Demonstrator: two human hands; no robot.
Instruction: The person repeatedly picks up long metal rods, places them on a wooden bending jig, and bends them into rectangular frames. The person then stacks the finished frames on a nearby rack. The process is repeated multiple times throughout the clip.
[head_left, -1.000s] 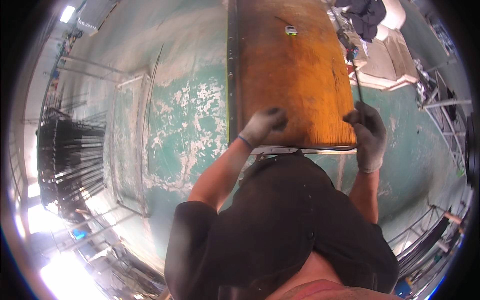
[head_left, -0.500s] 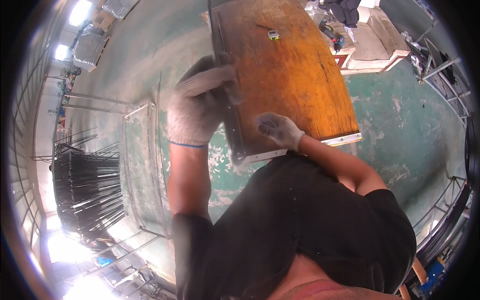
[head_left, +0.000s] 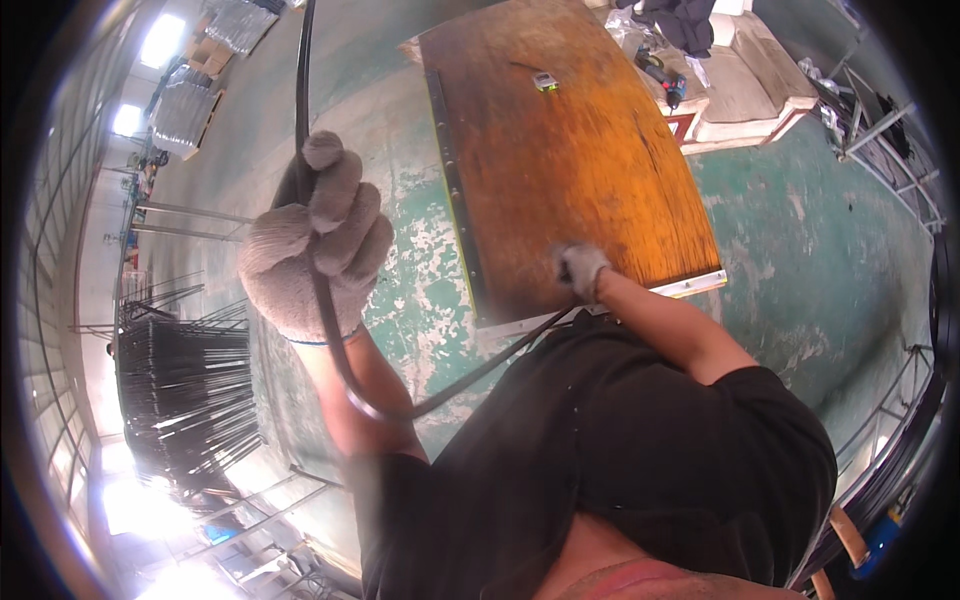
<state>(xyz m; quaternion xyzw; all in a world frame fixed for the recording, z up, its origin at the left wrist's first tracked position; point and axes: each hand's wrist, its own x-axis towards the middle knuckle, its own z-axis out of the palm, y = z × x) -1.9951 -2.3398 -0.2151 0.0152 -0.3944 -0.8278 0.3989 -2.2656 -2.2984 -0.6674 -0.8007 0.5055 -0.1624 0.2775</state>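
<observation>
My left hand (head_left: pixel 318 235), in a grey-white knit glove, is raised to the left of the wooden-topped table (head_left: pixel 560 150). Its fingers wrap round a bent black tube (head_left: pixel 335 350). From the fist the tube runs up out of view; below, it curves round and slants back toward the table's near edge. My right hand (head_left: pixel 582 270), gloved too, is low over the near part of the tabletop with its fingers curled. Slight blur hides what they hold, if anything. The tube's lower end passes out of sight by my right wrist.
Metal strips edge the table's left and near sides. A tape measure (head_left: pixel 543 81) lies on top. Beyond the right side are a cordless drill (head_left: pixel 668 85) and a beige sofa (head_left: pixel 745 90). Many black rods (head_left: pixel 190 385) are stacked at left; metal racks (head_left: pixel 890 140) stand at right.
My left hand has swung left, away from the table's edge, carrying the black tube with it. My right hand has shifted slightly right and its fingers have curled in.
</observation>
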